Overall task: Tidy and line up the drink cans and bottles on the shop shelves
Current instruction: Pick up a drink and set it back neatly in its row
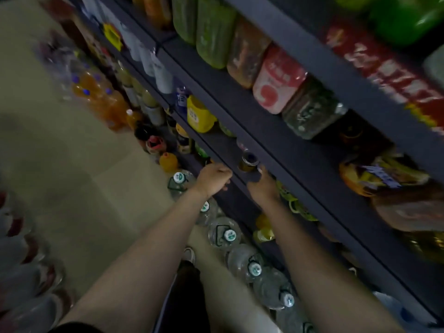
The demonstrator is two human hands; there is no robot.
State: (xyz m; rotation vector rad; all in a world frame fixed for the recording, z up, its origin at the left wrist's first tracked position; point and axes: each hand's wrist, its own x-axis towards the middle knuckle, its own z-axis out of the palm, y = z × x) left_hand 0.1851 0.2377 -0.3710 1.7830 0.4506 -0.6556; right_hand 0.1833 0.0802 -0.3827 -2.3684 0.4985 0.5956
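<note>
Left hand (214,175) grip curled, empty, at dark shelf (276,150) front edge, right hand (263,186) fingers loose, touching small can (248,162)

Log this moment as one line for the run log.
left hand: fist, holding nothing seen | right hand: touching can | can: upright on shelf | view: blurred

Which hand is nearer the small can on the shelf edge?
Right. The right hand reaches just below the can, fingertips at it; the left hand is fisted off to its left.
</note>
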